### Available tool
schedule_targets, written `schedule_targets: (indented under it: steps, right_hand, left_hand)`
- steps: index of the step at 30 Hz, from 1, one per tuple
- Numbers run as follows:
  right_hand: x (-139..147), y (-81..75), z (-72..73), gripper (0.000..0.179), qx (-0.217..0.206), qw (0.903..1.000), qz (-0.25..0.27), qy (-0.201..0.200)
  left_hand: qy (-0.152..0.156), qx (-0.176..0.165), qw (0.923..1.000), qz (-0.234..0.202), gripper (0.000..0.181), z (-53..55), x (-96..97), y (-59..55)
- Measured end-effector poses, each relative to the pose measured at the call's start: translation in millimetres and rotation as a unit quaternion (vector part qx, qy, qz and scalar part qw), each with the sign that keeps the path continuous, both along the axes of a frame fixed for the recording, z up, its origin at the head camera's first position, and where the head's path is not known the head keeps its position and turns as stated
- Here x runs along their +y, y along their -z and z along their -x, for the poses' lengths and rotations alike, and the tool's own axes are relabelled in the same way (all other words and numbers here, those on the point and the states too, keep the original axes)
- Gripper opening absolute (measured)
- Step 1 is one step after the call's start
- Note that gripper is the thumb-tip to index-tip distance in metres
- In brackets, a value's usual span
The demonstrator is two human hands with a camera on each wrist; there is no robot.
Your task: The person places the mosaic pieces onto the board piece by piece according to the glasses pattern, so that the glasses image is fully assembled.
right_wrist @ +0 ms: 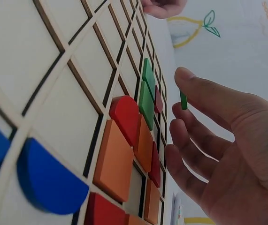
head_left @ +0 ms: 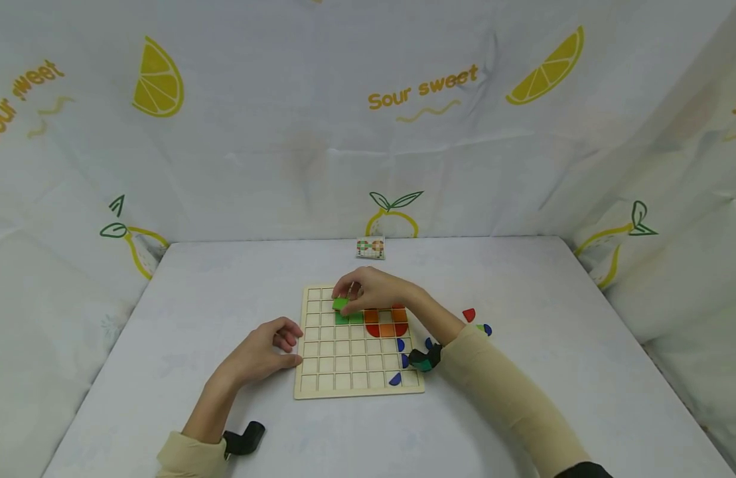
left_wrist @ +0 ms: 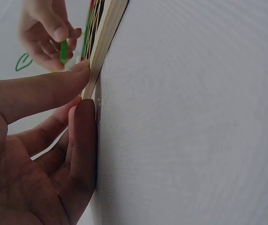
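Note:
A wooden grid board (head_left: 328,382) lies on the table. My right hand (head_left: 373,289) is over its upper part and pinches a small light green tile (head_left: 340,304) between thumb and fingers; in the right wrist view the tile (right_wrist: 183,100) shows edge-on, apart from the board. Below it, green tiles (head_left: 350,318) sit in the grid beside a ring of red and orange pieces (head_left: 387,329). My left hand (head_left: 263,350) touches the board's left edge with thumb and fingertips, fingers loosely bent. The left wrist view shows the thumb (left_wrist: 44,89) against the board's side (left_wrist: 106,42).
Blue half-round pieces (head_left: 395,379) lie loose on the board's right side. Off the board to the right are a red piece (head_left: 469,315) and another blue piece (head_left: 488,329). A small pattern card (head_left: 370,247) stands at the table's back edge, near the lemon-printed cloth (head_left: 272,192).

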State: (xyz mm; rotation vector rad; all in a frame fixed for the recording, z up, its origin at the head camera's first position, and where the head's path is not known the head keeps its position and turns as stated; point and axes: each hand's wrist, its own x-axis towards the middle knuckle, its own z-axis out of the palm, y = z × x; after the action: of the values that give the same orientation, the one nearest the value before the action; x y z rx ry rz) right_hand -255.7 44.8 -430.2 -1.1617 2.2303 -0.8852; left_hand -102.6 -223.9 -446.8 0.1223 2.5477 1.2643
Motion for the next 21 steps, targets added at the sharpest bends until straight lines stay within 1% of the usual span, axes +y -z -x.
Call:
schedule_targets:
  steps: [3, 9, 17, 21]
  right_hand:
    - [-7.6, 3.4, 1.3, 0.027, 0.001, 1.0, -0.007, -0.001]
    - [-19.3, 4.9, 2.5, 0.026, 0.006, 0.9999, -0.01, -0.006]
    - [-30.9, 4.2, -1.1, 0.026, 0.027, 0.9991, -0.031, -0.007]
    - [-33.3, 3.4, -2.9, 0.027, 0.031, 0.9987, -0.041, -0.004]
  left_hand:
    - [-0.003, -0.004, 1.0, 0.002, 0.039, -0.2, 0.0, -0.4]
    - [-0.002, -0.004, 1.0, 0.008, 0.04, 0.0, 0.0, 1.2]
    - [-0.002, -0.004, 1.0, 0.006, 0.04, -0.4, -0.5, 0.5]
    - [-0.002, -0.004, 1.0, 0.005, 0.04, -0.5, -0.4, 0.6]
